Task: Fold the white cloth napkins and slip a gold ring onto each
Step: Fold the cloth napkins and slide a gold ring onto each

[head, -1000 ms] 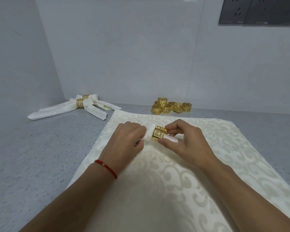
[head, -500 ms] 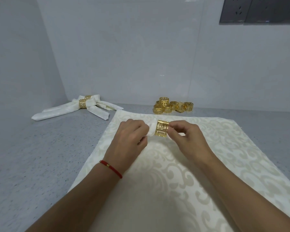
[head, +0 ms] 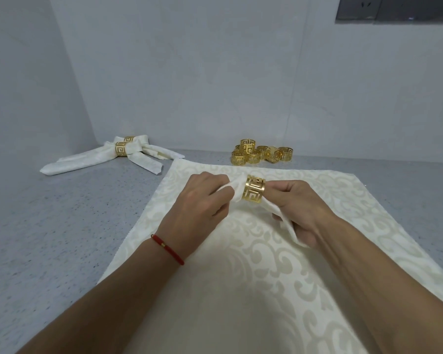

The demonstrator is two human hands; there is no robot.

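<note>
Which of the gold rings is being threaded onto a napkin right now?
The gold fretwork ring between the left hand and right hand, with white cloth through it. The loose gold rings sit by the wall.

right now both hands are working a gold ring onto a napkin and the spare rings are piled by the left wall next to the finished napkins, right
Not quite. The head view shows the spare rings piled by the back wall, well to the right of the finished napkins. The rest holds: the left hand and right hand are working a gold ring onto a napkin.
</note>
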